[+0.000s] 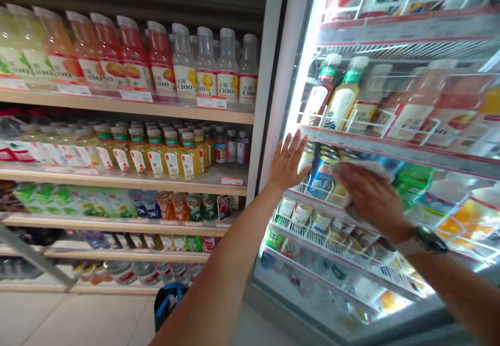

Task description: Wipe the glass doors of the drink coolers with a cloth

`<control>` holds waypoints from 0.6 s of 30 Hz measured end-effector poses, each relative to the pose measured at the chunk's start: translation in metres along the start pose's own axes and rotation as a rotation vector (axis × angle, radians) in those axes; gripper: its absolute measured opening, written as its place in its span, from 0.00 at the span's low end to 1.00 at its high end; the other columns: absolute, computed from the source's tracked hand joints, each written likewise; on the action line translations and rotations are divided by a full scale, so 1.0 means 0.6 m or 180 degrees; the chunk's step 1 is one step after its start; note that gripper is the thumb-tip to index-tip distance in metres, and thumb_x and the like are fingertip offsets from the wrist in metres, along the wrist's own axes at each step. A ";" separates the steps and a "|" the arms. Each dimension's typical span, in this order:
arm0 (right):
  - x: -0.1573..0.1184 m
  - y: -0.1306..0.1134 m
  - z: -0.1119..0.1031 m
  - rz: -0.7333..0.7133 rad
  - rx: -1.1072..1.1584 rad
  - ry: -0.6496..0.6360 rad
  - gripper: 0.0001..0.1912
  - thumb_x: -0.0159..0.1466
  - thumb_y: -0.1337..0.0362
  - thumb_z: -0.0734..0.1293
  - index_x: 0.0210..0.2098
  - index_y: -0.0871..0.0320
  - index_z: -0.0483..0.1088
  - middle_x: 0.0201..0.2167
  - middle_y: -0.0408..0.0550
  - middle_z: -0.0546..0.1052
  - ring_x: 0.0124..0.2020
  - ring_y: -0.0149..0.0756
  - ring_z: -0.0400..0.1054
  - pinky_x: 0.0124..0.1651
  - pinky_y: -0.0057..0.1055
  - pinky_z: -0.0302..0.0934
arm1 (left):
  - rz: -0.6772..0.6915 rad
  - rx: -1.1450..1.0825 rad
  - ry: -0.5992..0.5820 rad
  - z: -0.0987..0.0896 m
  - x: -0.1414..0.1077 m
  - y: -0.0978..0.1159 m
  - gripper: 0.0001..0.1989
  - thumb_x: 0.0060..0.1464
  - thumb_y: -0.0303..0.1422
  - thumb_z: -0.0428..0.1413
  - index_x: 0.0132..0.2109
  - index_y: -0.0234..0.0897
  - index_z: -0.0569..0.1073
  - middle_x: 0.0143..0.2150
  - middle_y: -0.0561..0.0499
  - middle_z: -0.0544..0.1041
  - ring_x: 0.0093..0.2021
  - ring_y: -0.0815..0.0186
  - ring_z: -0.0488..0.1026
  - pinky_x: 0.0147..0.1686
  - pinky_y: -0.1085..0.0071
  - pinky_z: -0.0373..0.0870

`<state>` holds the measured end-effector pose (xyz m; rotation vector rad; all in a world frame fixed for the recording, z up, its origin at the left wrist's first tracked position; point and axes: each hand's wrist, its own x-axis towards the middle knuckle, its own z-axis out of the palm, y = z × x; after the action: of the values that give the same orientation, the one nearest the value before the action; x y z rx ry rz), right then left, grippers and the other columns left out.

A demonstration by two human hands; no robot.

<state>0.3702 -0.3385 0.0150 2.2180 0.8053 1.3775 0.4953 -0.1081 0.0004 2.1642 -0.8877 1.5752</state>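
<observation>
My left hand (288,162) lies flat with its fingers spread against the left edge of the drinks fridge's glass door (297,96). My right hand (367,195), blurred by motion and with a watch (429,239) on the wrist, is at the middle of the door. A whitish cloth (377,169) shows under its fingers, pressed toward the glass; most of it is hidden by the hand. Behind the door, bottles with green caps (341,96) stand on a wire shelf, and cans (322,174) are on the one below.
Left of the fridge, wooden shelves (156,107) carry rows of drink bottles (133,57) with price tags along the edges. A dark bag or bin with blue on it (166,301) sits on the tiled floor (78,317) at the shelf's foot. A grey post (269,75) divides shelf and fridge.
</observation>
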 end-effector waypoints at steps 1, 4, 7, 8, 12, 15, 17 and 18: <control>0.021 0.038 -0.023 0.0223 -0.0105 0.0206 0.28 0.70 0.69 0.55 0.68 0.54 0.54 0.66 0.51 0.63 0.65 0.46 0.60 0.62 0.47 0.58 | -0.0007 0.0004 0.0036 0.001 0.000 -0.002 0.37 0.65 0.50 0.33 0.72 0.31 0.39 0.74 0.41 0.44 0.74 0.57 0.31 0.70 0.53 0.40; 0.065 0.125 -0.084 0.0947 -0.0254 0.0459 0.29 0.70 0.65 0.56 0.70 0.51 0.50 0.72 0.48 0.49 0.71 0.55 0.45 0.67 0.61 0.45 | -0.0038 -0.0058 0.0124 0.005 0.001 -0.003 0.37 0.65 0.50 0.35 0.72 0.35 0.35 0.74 0.41 0.44 0.74 0.56 0.34 0.70 0.53 0.40; 0.070 0.149 -0.105 0.1164 -0.0149 0.0619 0.28 0.71 0.64 0.56 0.69 0.51 0.52 0.72 0.47 0.49 0.72 0.56 0.41 0.67 0.66 0.43 | -0.0257 -0.0069 0.0211 0.006 0.002 0.016 0.36 0.66 0.48 0.36 0.72 0.36 0.34 0.74 0.42 0.42 0.74 0.56 0.35 0.70 0.51 0.40; 0.063 0.145 -0.100 0.1141 -0.0126 0.0644 0.27 0.71 0.64 0.56 0.68 0.53 0.53 0.71 0.49 0.52 0.71 0.56 0.44 0.66 0.64 0.45 | -0.0411 -0.0058 0.0275 0.007 0.004 0.030 0.35 0.66 0.47 0.36 0.72 0.35 0.33 0.74 0.42 0.42 0.74 0.55 0.35 0.70 0.51 0.40; 0.013 0.091 -0.053 0.0943 -0.0126 0.0526 0.29 0.68 0.69 0.58 0.68 0.55 0.56 0.67 0.54 0.62 0.68 0.49 0.54 0.66 0.51 0.51 | -0.0689 -0.0031 0.0554 0.013 0.010 0.115 0.36 0.66 0.46 0.36 0.72 0.32 0.32 0.74 0.41 0.39 0.73 0.55 0.34 0.70 0.50 0.39; -0.040 0.038 -0.015 0.0692 0.0069 0.0299 0.34 0.67 0.73 0.58 0.70 0.53 0.49 0.67 0.50 0.63 0.66 0.44 0.58 0.65 0.43 0.53 | -0.0450 -0.0056 0.0516 0.031 0.005 0.176 0.35 0.66 0.45 0.38 0.72 0.34 0.36 0.74 0.43 0.41 0.73 0.55 0.35 0.70 0.50 0.40; -0.086 0.001 0.007 0.0530 0.0211 0.0108 0.37 0.66 0.73 0.57 0.71 0.52 0.43 0.67 0.49 0.63 0.64 0.42 0.60 0.64 0.40 0.54 | -0.0429 -0.0101 0.0507 0.047 -0.005 0.198 0.34 0.66 0.44 0.39 0.72 0.34 0.39 0.74 0.42 0.44 0.73 0.54 0.36 0.70 0.51 0.41; -0.111 -0.017 0.017 0.0460 0.0256 0.0003 0.37 0.66 0.73 0.57 0.72 0.53 0.42 0.67 0.49 0.63 0.63 0.41 0.61 0.63 0.39 0.54 | -0.0427 -0.0112 0.0524 0.055 -0.011 0.203 0.34 0.66 0.44 0.39 0.72 0.33 0.40 0.74 0.42 0.45 0.73 0.54 0.37 0.70 0.50 0.42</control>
<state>0.3536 -0.3752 -0.0403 2.3786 0.7248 1.4354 0.4394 -0.2176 -0.0293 1.9916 -0.6991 1.6307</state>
